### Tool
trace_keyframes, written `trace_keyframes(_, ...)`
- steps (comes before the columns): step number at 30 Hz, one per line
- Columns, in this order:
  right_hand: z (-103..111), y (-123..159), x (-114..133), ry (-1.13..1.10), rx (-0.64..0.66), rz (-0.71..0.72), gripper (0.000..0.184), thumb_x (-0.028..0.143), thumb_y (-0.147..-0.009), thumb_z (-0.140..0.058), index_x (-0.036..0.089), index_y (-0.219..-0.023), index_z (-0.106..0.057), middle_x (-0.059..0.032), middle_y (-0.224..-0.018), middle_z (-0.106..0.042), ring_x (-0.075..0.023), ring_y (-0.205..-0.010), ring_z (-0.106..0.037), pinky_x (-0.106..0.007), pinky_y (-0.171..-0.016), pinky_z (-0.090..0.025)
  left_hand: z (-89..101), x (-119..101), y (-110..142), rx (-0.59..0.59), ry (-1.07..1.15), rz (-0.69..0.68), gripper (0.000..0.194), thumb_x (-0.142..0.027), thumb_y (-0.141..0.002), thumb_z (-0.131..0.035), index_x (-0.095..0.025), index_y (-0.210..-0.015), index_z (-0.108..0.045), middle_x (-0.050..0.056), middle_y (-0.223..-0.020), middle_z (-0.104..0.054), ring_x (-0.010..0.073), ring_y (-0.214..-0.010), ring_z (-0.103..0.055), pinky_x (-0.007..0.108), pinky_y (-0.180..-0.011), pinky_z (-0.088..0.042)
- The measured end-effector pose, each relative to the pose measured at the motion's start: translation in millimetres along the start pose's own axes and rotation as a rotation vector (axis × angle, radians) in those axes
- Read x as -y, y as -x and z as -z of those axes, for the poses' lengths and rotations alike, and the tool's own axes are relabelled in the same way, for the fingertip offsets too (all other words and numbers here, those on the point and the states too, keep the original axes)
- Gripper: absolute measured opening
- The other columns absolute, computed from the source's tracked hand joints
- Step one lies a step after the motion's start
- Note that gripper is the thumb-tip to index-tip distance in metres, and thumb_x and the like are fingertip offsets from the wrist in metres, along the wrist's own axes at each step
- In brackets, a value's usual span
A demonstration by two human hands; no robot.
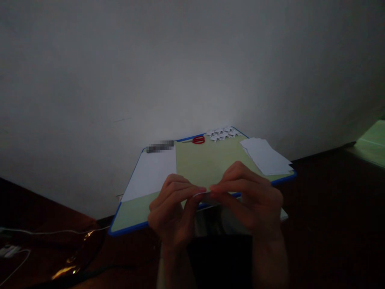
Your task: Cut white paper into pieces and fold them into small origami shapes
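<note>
My left hand (173, 208) and my right hand (249, 196) are raised together over the near edge of a green board with a blue rim (132, 228). Both pinch a small white piece of paper (202, 194) between thumb and fingertips; most of it is hidden by my fingers. A white sheet (153, 172) lies on the board's left part. A stack of white paper slips (266, 156) lies at the board's right. Several small folded white paper shapes (221, 134) sit at the far edge, with red-handled scissors (197, 139) beside them.
A pale wall (180, 60) rises right behind the board. Dark reddish floor or surface (331, 208) surrounds it. White cables (18, 249) run at the lower left. A greenish surface (373, 140) shows at the far right. The scene is dim.
</note>
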State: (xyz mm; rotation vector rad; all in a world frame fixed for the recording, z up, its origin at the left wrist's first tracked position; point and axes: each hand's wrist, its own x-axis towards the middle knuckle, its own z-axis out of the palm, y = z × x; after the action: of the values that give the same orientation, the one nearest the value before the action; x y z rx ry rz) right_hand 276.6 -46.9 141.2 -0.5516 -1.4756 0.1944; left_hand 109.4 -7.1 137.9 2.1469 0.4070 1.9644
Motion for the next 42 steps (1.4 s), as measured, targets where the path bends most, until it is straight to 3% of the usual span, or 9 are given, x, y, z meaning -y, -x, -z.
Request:
trace_keyframes(7,-6.3,-0.6,0.0,0.117,-0.212,0.040,0.033,0.000,-0.071,-0.092,0.022,-0.093,-0.081,0.0019,-0.077,-0.073,-0.0153,-0.069,-0.061,-0.033,-0.062,-0.047,-9.3,-1.4,0.1,-0.086,-0.014,-0.002,0.023,0.000,-0.084,-0.078,-0.020,-0.097,-0.079,-0.001,-0.081,-0.075,0.0156,-0.073,-0.063,0.035,-0.068,-0.049)
trace_keyframes(10,-5.3,0.5,-0.7,0.054,-0.179,-0.038,0.029,0.006,-0.073,-0.092,0.023,-0.093,-0.079,0.0018,-0.079,-0.071,-0.0162,-0.073,-0.062,-0.033,-0.064,-0.049,-11.3,1.3,1.0,-0.168,0.053,0.057,0.016,-0.007,-0.088,-0.077,-0.022,-0.094,-0.080,0.000,-0.077,-0.072,0.0158,-0.072,-0.061,0.033,-0.066,-0.047)
trace_keyframes(16,-4.7,0.2,1.1,-0.010,0.003,-0.150,0.042,0.016,-0.086,-0.085,0.026,-0.126,-0.075,-0.0026,-0.103,-0.074,-0.0191,-0.094,-0.069,-0.038,-0.084,-0.056,-7.1,5.0,1.2,-0.265,0.101,0.124,0.008,-0.018,-0.091,-0.078,-0.025,-0.092,-0.082,0.000,-0.071,-0.067,0.0162,-0.072,-0.058,0.033,-0.065,-0.045)
trace_keyframes(22,-17.3,0.2,4.1,0.005,-0.100,-0.096,0.023,0.008,-0.086,-0.083,0.025,-0.101,-0.080,0.0024,-0.086,-0.073,-0.0124,-0.075,-0.067,-0.028,-0.066,-0.055,-10.1,6.2,1.8,-0.240,0.134,0.103,0.011,-0.014,-0.090,-0.078,-0.024,-0.093,-0.081,-0.001,-0.071,-0.067,0.0156,-0.071,-0.056,0.033,-0.065,-0.044)
trace_keyframes(28,-18.8,2.3,1.2,0.138,-0.169,-0.061,0.023,0.011,-0.086,-0.085,0.027,-0.101,-0.080,0.0013,-0.082,-0.071,-0.0153,-0.074,-0.065,-0.032,-0.065,-0.054,-13.6,6.5,1.5,-0.265,0.149,0.089,0.009,-0.013,-0.091,-0.076,-0.022,-0.093,-0.080,0.001,-0.072,-0.067,0.0161,-0.072,-0.058,0.032,-0.066,-0.045)
trace_keyframes(31,-16.3,3.2,-0.4,0.151,-0.157,-0.073,0.018,0.014,-0.088,-0.083,0.028,-0.099,-0.080,0.0009,-0.081,-0.070,-0.0165,-0.074,-0.064,-0.033,-0.065,-0.053,-7.0,7.4,1.5,-0.199,0.171,0.141,0.007,-0.016,-0.093,-0.074,-0.022,-0.092,-0.078,0.001,-0.075,-0.067,0.0166,-0.075,-0.060,0.032,-0.067,-0.047)
trace_keyframes(36,-6.3,1.9,-3.1,0.210,-0.020,-0.036,0.012,0.017,-0.090,-0.082,0.025,-0.099,-0.080,0.0003,-0.079,-0.068,-0.0157,-0.073,-0.063,-0.032,-0.064,-0.052,11.9,4.6,0.6,0.084,0.115,0.266,0.013,-0.015,-0.092,-0.075,-0.020,-0.103,-0.077,0.005,-0.093,-0.072,0.0190,-0.088,-0.066,0.034,-0.076,-0.052)
trace_keyframes(39,-1.7,0.8,-3.6,0.239,0.075,-0.003,0.009,0.018,-0.093,-0.078,0.025,-0.099,-0.079,0.0003,-0.077,-0.067,-0.0162,-0.074,-0.063,-0.033,-0.066,-0.051,15.8,1.8,-0.3,0.154,0.091,0.213,0.025,-0.008,-0.088,-0.078,-0.022,-0.109,-0.078,0.005,-0.098,-0.075,0.0189,-0.090,-0.067,0.034,-0.076,-0.053)
trace_keyframes(42,-0.1,0.5,-3.2,0.254,0.136,0.017,0.009,0.018,-0.094,-0.077,0.025,-0.099,-0.079,0.0004,-0.077,-0.066,-0.0166,-0.075,-0.062,-0.033,-0.066,-0.050,14.7,0.8,-1.1,0.174,0.097,0.145,0.025,-0.002,-0.085,-0.078,-0.022,-0.101,-0.078,0.003,-0.091,-0.075,0.0172,-0.083,-0.067,0.033,-0.071,-0.053)
